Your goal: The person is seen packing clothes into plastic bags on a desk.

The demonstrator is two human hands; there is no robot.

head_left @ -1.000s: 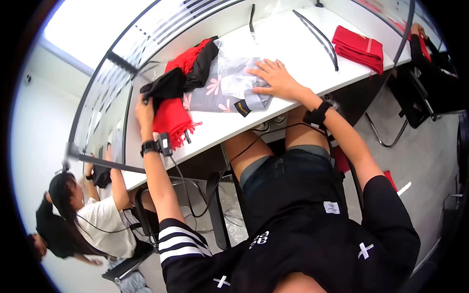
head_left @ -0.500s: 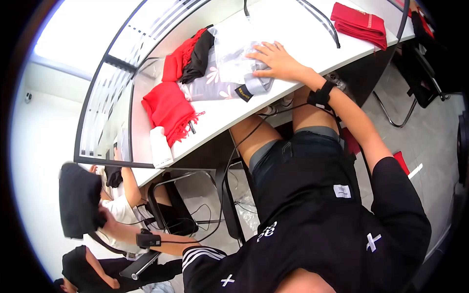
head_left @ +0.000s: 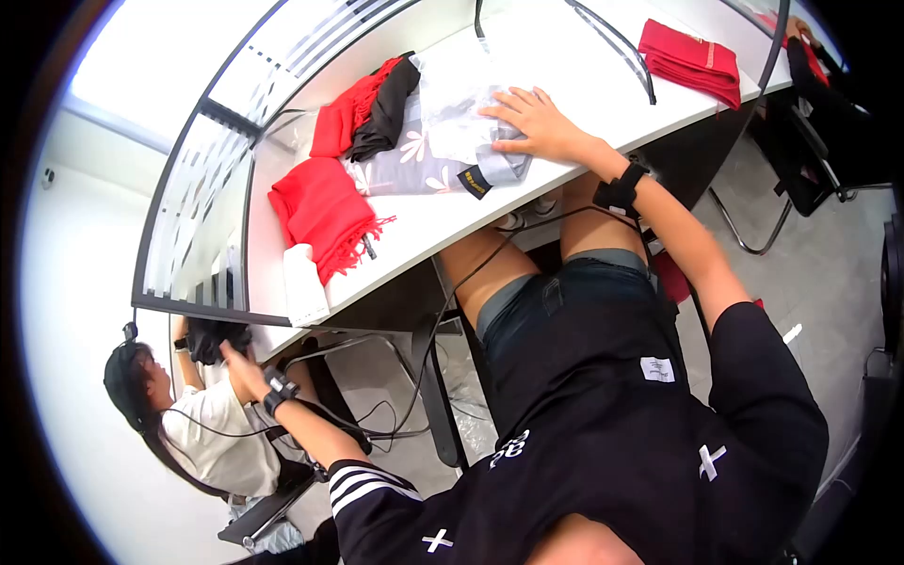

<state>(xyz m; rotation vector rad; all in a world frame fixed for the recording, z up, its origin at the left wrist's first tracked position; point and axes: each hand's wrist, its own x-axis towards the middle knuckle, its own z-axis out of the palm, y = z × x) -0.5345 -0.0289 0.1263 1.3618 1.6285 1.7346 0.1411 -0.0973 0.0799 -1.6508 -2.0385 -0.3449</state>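
Note:
My right hand (head_left: 539, 124) is open, fingers spread flat on a grey folded cloth (head_left: 407, 155) with a pale flower pattern. Clear plastic (head_left: 450, 80) covers part of that cloth, and a black label (head_left: 475, 182) shows at its front edge. At the far left, my left hand (head_left: 243, 374) reaches past the desk end, its visible fingers stretched out. The fingertips are right at a dark cloth bundle (head_left: 213, 339) in front of a seated person. A red fringed scarf (head_left: 320, 209) lies left of the grey cloth; black cloth (head_left: 386, 122) and more red cloth (head_left: 339, 121) are behind it.
Folded dark-red cloth (head_left: 692, 61) lies at the desk's right. A white item (head_left: 303, 287) sits at the left desk corner, beside the black-framed partition (head_left: 193, 306). The seated person (head_left: 212, 428) is at left. Cables run from both wrist straps; chairs stand nearby.
My left hand has moved up and right from beside the seated person's head, and the folded black cloth it held is no longer in it. My right hand stays on the grey cloth.

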